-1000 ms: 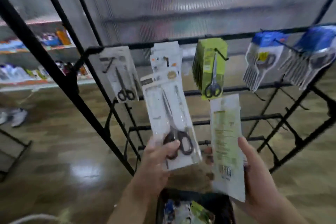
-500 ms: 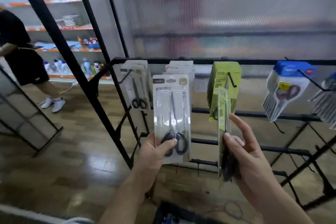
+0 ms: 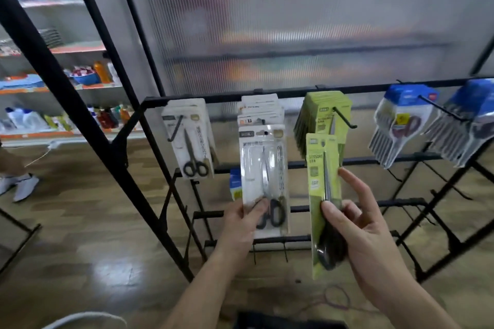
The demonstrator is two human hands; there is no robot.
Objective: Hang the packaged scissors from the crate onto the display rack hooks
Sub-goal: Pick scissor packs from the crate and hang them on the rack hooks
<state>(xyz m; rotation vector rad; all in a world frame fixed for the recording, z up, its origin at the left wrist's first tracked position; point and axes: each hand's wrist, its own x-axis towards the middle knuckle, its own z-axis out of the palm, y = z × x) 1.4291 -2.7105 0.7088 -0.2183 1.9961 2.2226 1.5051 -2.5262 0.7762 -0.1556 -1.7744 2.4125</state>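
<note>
Here, left hand [image 3: 240, 224]: thumb and fingers pinch the lower end of a white card-and-clear-plastic pack of black-handled scissors [image 3: 263, 181], held upright.
Its place: the top overlaps the stack of white scissor packs [image 3: 260, 109] hanging on the black metal display rack [image 3: 294, 93].
Right hand [image 3: 366, 232]: thumb and curled fingers grip a lime-green card pack of scissors [image 3: 323, 195], index finger extended.
Its place: upright, just below the black wire hook [image 3: 344, 119] carrying the stack of green packs [image 3: 320, 112].

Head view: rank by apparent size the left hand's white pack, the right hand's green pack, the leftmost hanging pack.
1. green pack and white pack, alike, unranked
2. leftmost hanging pack, smallest, but farther away
</note>
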